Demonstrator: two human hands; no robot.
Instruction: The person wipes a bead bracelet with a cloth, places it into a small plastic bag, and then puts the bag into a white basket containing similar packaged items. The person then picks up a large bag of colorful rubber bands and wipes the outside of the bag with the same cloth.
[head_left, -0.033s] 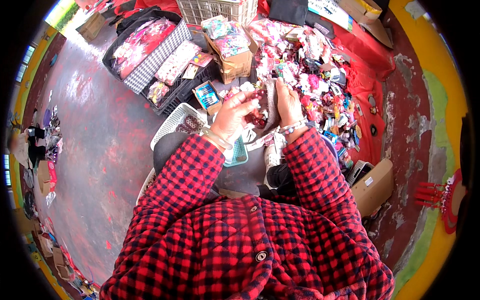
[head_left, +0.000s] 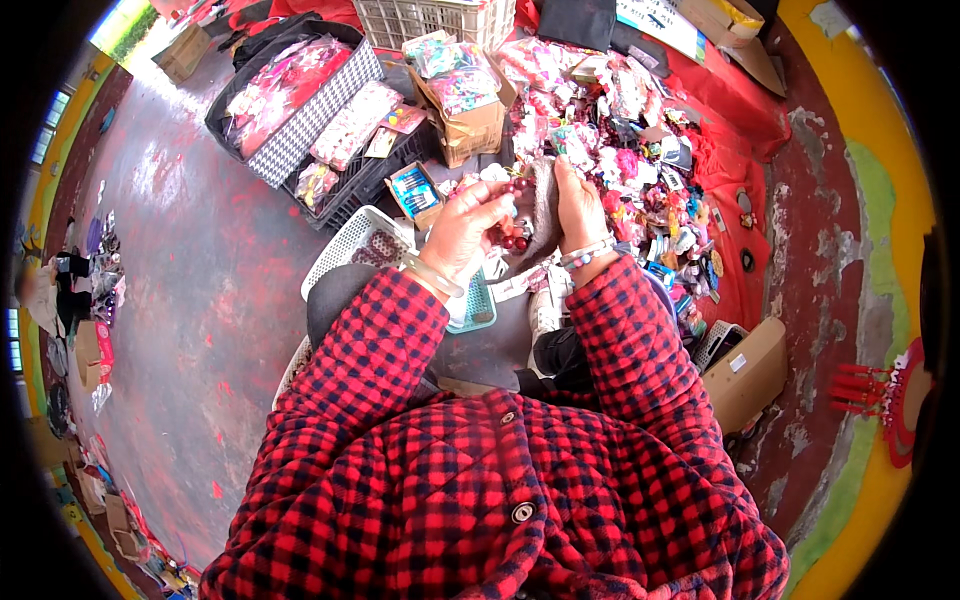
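Above the lap, both hands pinch a cluster of red beads.

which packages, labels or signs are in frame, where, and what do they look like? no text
Cardboard box: ahead of the hands, brown, open, full of colourful packets.
Blue packet: left of that box, flat, rectangular.
White sign: top edge, on red cloth, tilted.
Cardboard box: right of the person, brown, small white label.
Left hand: holds dark red beads.
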